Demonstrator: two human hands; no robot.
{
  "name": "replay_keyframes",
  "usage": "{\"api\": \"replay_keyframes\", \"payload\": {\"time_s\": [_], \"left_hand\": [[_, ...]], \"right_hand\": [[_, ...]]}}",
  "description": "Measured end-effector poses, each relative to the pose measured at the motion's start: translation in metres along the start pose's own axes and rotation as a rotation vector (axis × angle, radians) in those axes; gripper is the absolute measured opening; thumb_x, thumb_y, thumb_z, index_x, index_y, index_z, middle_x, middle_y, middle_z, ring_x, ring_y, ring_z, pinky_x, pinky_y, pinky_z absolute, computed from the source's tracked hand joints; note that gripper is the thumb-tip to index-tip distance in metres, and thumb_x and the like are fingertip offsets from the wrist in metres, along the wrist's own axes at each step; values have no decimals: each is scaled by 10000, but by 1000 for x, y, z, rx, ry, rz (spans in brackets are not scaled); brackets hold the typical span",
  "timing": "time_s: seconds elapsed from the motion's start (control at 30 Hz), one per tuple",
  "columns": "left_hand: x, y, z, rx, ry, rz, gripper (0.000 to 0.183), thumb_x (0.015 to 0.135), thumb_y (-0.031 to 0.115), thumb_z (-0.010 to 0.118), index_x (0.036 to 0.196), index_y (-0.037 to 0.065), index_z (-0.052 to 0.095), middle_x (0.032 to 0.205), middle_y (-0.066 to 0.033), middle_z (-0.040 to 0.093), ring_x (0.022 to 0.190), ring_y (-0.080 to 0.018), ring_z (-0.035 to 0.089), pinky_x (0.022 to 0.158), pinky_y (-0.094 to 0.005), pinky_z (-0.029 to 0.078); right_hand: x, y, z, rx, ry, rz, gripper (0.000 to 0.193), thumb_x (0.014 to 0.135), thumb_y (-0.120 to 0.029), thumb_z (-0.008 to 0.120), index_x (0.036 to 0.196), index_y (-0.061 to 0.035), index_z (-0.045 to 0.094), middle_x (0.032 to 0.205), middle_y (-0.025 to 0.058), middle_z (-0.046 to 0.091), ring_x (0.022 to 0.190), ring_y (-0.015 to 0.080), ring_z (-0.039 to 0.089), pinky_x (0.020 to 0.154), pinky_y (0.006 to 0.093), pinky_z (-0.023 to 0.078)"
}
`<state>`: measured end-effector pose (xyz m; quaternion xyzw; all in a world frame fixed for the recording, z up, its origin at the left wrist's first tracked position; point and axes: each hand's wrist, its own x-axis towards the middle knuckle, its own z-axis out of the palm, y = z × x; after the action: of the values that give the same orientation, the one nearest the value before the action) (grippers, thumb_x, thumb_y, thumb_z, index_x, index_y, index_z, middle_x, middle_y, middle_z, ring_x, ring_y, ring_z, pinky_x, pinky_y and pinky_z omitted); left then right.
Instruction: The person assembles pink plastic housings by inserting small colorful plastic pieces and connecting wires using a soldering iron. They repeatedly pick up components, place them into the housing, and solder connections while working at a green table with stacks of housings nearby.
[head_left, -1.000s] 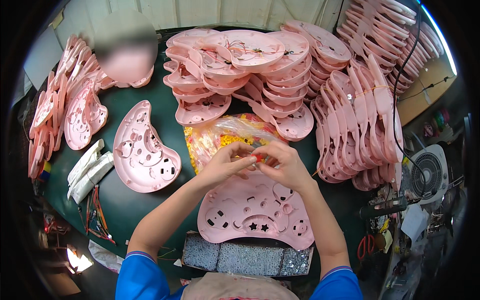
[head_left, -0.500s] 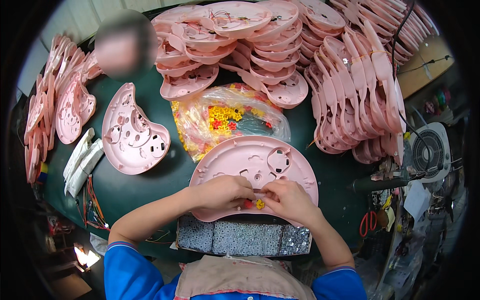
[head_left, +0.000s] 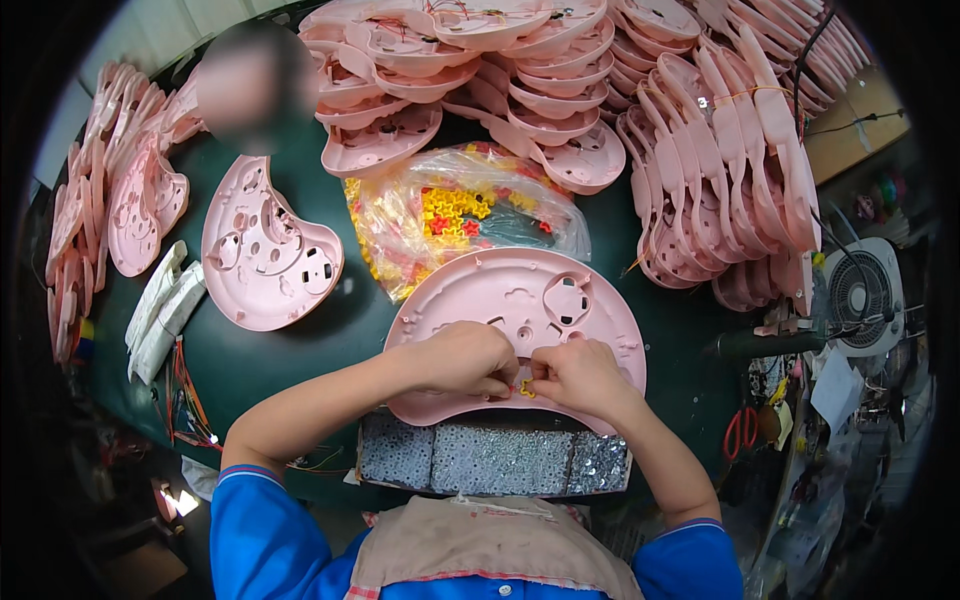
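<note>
A pink kidney-shaped plastic shell (head_left: 450, 285) lies before me, its hollow, ribbed inside facing up. Both hands work over its near edge, close together. My left hand (head_left: 475, 358) is closed, fingertips pinched downward; a speck of red shows by them, and what they grip is hidden. My right hand (head_left: 580, 375) is closed too, its thumb and fingers pressed together. Right at those fingertips is a small yellow star-shaped piece (head_left: 526, 388); whether it is held or resting in the shell is unclear. Just beyond the shell, an open clear plastic bag (head_left: 375, 235) holds yellow and red star pieces.
Box trays of small metallic parts (head_left: 490, 458) sit at the table's near edge. Another pink shell (head_left: 245, 290) lies left, near white packets (head_left: 165, 315) and wires (head_left: 183, 405). Stacked shells (head_left: 575, 150) line the back and right. Red scissors (head_left: 740, 432) and a fan (head_left: 862, 297) are right.
My left fingers have drawn slightly apart from my right ones and turned more downward. The red piece that showed by the left fingertips is now mostly hidden. The whole view has shifted slightly.
</note>
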<state>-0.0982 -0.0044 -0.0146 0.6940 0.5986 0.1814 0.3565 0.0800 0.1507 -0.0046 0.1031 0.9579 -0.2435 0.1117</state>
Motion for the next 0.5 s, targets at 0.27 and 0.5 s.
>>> {"api": "replay_keyframes", "payload": {"time_s": [0.27, 0.5], "left_hand": [[2, -13, 15, 15, 168, 265, 86, 807, 143, 771, 824, 77, 718, 927, -88, 698, 903, -323, 686, 757, -446, 539], [13, 1, 6, 209, 36, 193, 74, 789, 151, 745, 826, 87, 750, 886, -112, 719, 854, -336, 706, 736, -454, 559]], "right_hand": [[-53, -45, 13, 368, 9, -313, 138, 912, -218, 718, 941, -83, 728, 873, 74, 693, 672, 282, 688, 596, 395, 545], [-69, -66, 60, 59, -19, -336, 162, 883, -240, 737, 898, -90, 677, 853, 81, 624, 708, 310, 686, 600, 433, 554]]}}
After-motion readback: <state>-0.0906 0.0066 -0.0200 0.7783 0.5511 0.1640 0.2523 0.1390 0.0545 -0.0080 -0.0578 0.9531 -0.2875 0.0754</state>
